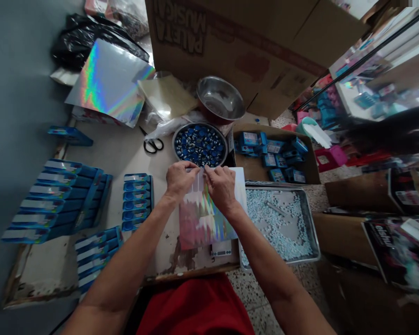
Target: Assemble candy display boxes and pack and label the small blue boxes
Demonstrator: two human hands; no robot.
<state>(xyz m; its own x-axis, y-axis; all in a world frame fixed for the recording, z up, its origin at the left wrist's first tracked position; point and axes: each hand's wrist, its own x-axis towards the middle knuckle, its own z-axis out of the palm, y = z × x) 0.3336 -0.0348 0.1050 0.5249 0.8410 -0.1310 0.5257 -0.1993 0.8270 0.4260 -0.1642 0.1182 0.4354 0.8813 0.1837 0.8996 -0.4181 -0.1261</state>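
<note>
A shiny holographic sheet (195, 228) lies before me over a small scale-like device (221, 251), with pale rectangular patches near its top. My left hand (181, 180) pinches at the sheet's upper edge, fingertips closed. Close beside it, my right hand (221, 187) is also closed at that edge, thumb and fingers together. Whether a small piece is between the fingertips is too fine to make out. Just beyond both hands stands a metal bowl (174, 144) full of blue-and-silver caps.
Blue boxes (59, 204) stand in rows at left, with a shorter stack (137, 200) nearer. Scissors (153, 145) lie behind. At right are a metal tray (312, 237) of pale pellets and a carton (310, 160) of blue boxes. An empty bowl (219, 97) sits behind.
</note>
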